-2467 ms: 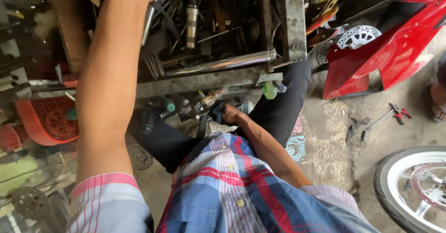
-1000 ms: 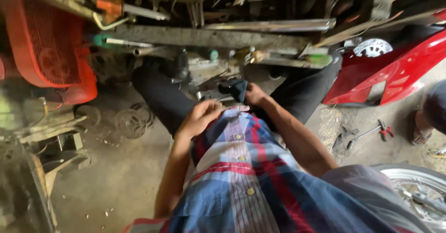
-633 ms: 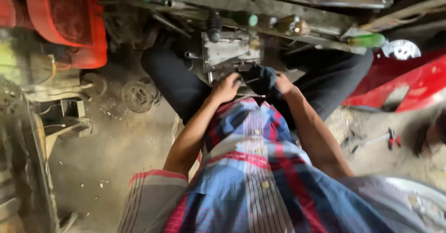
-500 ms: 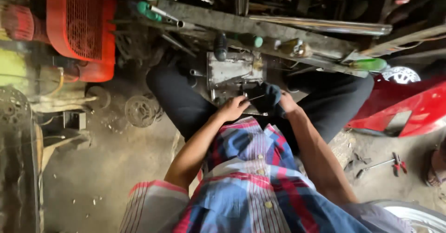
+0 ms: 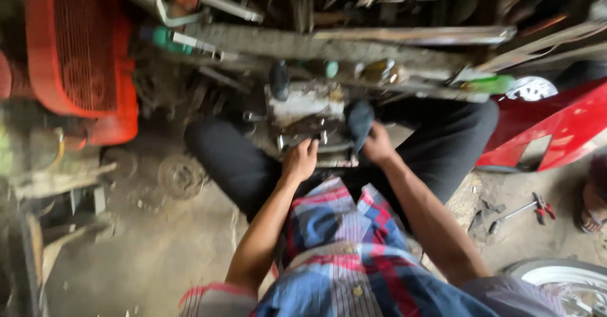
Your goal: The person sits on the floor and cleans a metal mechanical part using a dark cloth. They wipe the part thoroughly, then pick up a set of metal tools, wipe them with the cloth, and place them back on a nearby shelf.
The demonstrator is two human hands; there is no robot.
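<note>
I sit on the ground with a greasy metal engine part (image 5: 306, 111) between my black-trousered knees. My left hand (image 5: 300, 159) rests on the near edge of that part, fingers curled over it. My right hand (image 5: 377, 145) grips a dark blue rag (image 5: 359, 121) pressed against the part's right side. My checked blue and red shirt fills the lower middle of the view. The picture is blurred by motion, so small details of the part are unclear.
A red crate (image 5: 79, 51) stands at the left. A cluttered rack of metal bars and tools (image 5: 354, 39) runs across the top. Red motorcycle bodywork (image 5: 556, 130) is at the right, pliers (image 5: 537, 208) lie on the floor, a wheel (image 5: 563, 285) shows bottom right.
My left arm came down from the rack above and now rests on the engine part. My right hand stays on the rag. The view swung left and settled.
</note>
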